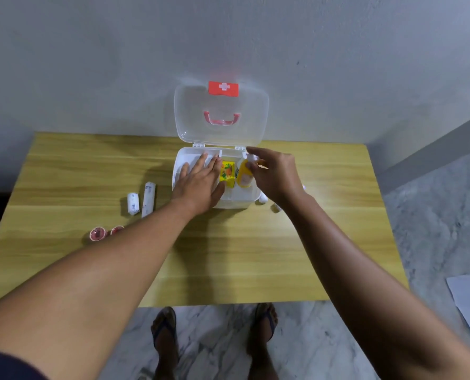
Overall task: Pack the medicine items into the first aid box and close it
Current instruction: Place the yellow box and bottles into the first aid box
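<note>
A white first aid box (238, 202) stands open on the wooden table (228, 250), its clear lid (220, 108) upright against the wall. Inside lie a yellow packet (227, 174) and a yellow bottle (244, 174). My left hand (199, 182) rests flat, fingers spread, on the box's left tray. My right hand (275, 174) pinches the bottle's white cap between thumb and fingers. Two white bandage rolls (142, 200) and two small red-lidded jars (106, 233) lie left of the box. Small white items (266, 200) peek out right of the box, partly hidden by my right wrist.
The table stands against a grey wall. Marble floor lies on the right, with a sheet of white paper (469, 300) on it. My feet in sandals (214, 333) show below the table's front edge.
</note>
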